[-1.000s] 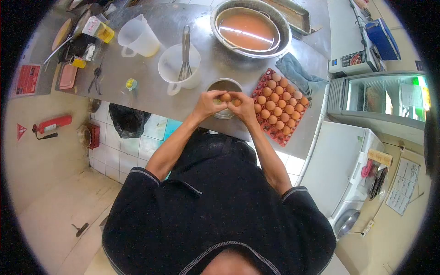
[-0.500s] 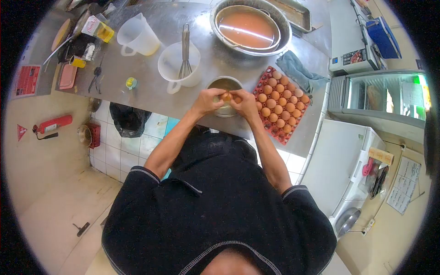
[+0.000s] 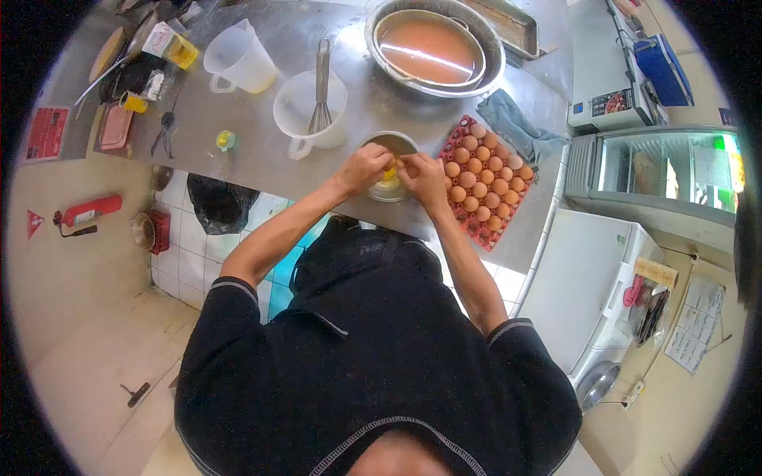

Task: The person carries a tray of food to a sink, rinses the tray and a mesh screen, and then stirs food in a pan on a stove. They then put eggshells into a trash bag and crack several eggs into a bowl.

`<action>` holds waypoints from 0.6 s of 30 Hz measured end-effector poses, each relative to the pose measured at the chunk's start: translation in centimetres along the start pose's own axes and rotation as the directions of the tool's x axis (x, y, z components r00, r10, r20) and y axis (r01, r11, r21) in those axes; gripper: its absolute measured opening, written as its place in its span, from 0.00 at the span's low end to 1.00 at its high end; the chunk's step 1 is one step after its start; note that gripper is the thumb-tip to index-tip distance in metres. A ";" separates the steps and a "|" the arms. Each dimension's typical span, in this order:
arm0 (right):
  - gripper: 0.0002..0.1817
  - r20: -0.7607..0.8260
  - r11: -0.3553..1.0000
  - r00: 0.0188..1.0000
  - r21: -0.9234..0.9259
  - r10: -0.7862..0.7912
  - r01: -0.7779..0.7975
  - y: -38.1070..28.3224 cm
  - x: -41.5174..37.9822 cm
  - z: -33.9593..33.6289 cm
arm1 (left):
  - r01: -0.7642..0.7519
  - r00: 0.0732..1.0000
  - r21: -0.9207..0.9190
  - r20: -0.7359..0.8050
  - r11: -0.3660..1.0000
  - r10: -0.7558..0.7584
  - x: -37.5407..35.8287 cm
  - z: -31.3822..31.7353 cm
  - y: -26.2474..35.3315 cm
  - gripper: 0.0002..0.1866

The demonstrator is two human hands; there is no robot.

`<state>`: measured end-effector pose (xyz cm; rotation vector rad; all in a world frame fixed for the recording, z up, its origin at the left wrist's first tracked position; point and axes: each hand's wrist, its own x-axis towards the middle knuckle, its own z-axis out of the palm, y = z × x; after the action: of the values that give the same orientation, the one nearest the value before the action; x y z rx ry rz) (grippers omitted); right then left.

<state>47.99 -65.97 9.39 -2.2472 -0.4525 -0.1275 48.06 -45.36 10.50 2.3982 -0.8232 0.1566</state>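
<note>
Over a metal bowl point(image 3: 407, 143) near the table's front edge, both my hands pinch a cracked egg whose yellow yolk point(image 3: 389, 175) shows below the fingers, in the bowl's opening. My left hand point(image 3: 365, 167) is closed on one part of the eggshell, mostly hidden by the fingers. Closed as well, my right hand point(image 3: 426, 179) grips the other part of the eggshell point(image 3: 400, 161). Just right of the bowl lies a red egg tray point(image 3: 484, 236) with rows of brown eggs point(image 3: 479, 190); a few of its hollows hold none.
Left of the bowl stands a white plastic jug point(image 3: 287, 111) with a whisk point(image 3: 321, 87) in it. Another jug point(image 3: 238, 59) is behind it. A large basin point(image 3: 498, 67) holding a pot of orange-brown liquid sits at the back, near a blue-grey cloth point(image 3: 516, 123).
The egg has been pulled apart between my hands, and its yolk now shows below my fingers over the bowl. My left elbow has swung outward to the left.
</note>
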 end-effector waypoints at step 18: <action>0.23 -0.035 0.981 0.993 0.157 -0.112 0.116 -6.0 3.6 0.7 | 0.056 0.673 -0.985 0.156 -0.161 -0.723 -4.1 2.6 1.8 0.18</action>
<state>49.13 -60.83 14.11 -2.0614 -0.5584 -0.1740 43.51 -45.79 8.09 0.8787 0.2843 -0.1162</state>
